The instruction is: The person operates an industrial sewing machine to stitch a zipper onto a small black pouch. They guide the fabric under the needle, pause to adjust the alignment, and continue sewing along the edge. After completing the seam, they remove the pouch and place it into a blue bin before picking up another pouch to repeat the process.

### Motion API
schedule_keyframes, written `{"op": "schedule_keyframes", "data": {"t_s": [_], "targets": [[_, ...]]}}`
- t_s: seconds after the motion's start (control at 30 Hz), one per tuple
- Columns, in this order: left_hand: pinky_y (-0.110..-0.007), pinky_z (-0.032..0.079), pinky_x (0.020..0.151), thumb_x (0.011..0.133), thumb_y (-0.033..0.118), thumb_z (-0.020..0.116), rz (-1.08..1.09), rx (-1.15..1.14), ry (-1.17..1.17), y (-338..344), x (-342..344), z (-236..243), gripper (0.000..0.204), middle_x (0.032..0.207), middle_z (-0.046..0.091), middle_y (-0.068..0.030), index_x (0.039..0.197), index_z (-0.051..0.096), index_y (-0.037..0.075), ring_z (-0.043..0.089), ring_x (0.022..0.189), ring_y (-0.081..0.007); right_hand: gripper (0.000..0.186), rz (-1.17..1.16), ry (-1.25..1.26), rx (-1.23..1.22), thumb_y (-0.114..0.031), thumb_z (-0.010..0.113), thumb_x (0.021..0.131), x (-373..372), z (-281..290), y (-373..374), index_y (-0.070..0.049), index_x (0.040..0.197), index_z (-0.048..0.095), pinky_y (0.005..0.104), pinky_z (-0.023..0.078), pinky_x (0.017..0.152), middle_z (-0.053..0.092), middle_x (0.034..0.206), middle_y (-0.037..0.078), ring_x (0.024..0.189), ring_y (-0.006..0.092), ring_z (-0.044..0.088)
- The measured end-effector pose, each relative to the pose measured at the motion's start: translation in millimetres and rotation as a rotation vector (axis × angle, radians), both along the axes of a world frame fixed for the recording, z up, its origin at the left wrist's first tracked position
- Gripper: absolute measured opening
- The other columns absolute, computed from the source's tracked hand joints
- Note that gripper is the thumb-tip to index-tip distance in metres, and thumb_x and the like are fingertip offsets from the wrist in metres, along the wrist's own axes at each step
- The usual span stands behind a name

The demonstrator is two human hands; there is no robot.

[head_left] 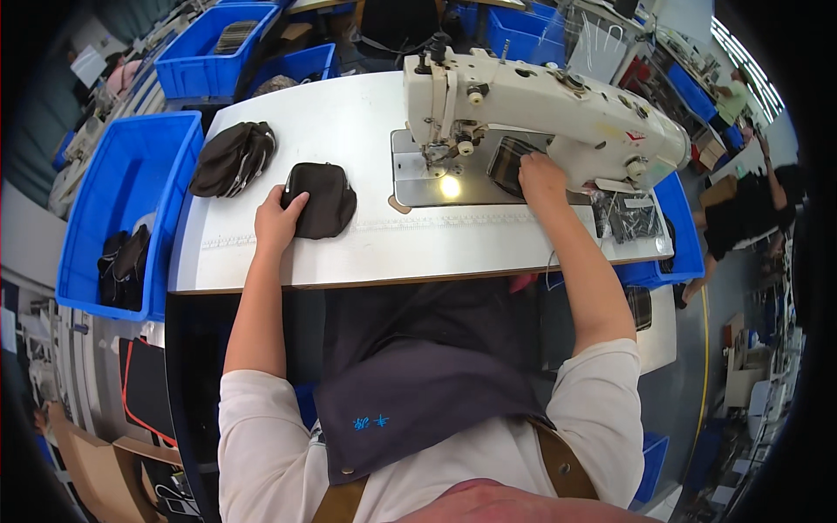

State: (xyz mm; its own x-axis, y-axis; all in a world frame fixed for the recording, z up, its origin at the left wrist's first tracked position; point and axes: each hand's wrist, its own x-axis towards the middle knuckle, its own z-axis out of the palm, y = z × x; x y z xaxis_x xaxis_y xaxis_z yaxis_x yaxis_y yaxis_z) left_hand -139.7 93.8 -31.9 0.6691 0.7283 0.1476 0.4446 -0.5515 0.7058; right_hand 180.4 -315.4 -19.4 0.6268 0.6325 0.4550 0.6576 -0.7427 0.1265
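Note:
My left hand (277, 218) grips the left edge of a small dark brown zip pouch (324, 202), thumb on top, with the pouch lying flat on the white table. Beneath the arm of the white sewing machine (558, 100), my right hand (542, 179) has its fingers closed on the right side of a dark plaid pouch or fabric piece (507, 164). That piece rests on the metal plate, right of the needle area, and my fingers partly cover it. Left of my left hand sits a pile of similar dark pouches (232, 160) with their zips showing.
A blue bin (131, 166) with dark pouches inside stands against the table's left side. Clear plastic packaging (629, 216) lies at the table's right end, beside another blue bin (689, 231). Along the front runs a printed ruler strip (410, 221). Another person (750, 209) is at the far right.

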Motion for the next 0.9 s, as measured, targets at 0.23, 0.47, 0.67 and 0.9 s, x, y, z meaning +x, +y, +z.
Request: {"op": "schedule_keyframes", "data": {"t_s": [0.23, 0.47, 0.67, 0.9], "targets": [[-0.040, 0.054, 0.086, 0.094, 0.047, 0.074, 0.011, -0.019, -0.039, -9, 2, 5, 0.052, 0.099, 0.077, -0.0164, 0.120, 0.069, 0.003, 0.073, 0.093, -0.0320, 0.009, -0.017, 0.177, 0.211, -0.015, 0.070, 0.087, 10, 4, -11, -0.006, 0.087, 0.068, 0.0460, 0.056, 0.076, 0.070, 0.089, 0.012, 0.087, 0.0338, 0.069], [-0.038, 0.054, 0.085, 0.095, 0.045, 0.075, 0.006, -0.054, -0.091, -1, -1, -3, 0.050, 0.099, 0.076, -0.0145, 0.120, 0.069, 0.003, 0.072, 0.091, -0.0277, 0.011, 0.116, 0.472, 0.476, -0.018, 0.073, 0.085, -52, 51, -2, -0.007, 0.088, 0.070, 0.0407, 0.055, 0.072, 0.071, 0.089, 0.009, 0.080, 0.0292, 0.069], [-0.035, 0.053, 0.084, 0.096, 0.041, 0.075, -0.010, -0.087, -0.150, 1, -3, -6, 0.047, 0.097, 0.075, -0.0120, 0.118, 0.069, 0.001, 0.070, 0.089, -0.0222, 0.013, 0.479, 0.458, 0.444, -0.017, 0.074, 0.089, -119, 22, 40, -0.006, 0.092, 0.069, 0.0440, 0.055, 0.085, 0.071, 0.099, 0.009, 0.097, 0.0333, 0.067], [-0.027, 0.052, 0.086, 0.104, 0.022, 0.071, -0.066, -0.445, -0.519, 5, -8, 1, 0.028, 0.109, 0.073, -0.0042, 0.121, 0.064, 0.001, 0.065, 0.096, -0.0107, 0.042, 0.609, 0.255, 0.116, -0.030, 0.067, 0.102, -157, -13, 98, -0.003, 0.134, 0.066, 0.0484, 0.038, 0.121, 0.060, 0.147, 0.012, 0.144, 0.0308, 0.049]]}}
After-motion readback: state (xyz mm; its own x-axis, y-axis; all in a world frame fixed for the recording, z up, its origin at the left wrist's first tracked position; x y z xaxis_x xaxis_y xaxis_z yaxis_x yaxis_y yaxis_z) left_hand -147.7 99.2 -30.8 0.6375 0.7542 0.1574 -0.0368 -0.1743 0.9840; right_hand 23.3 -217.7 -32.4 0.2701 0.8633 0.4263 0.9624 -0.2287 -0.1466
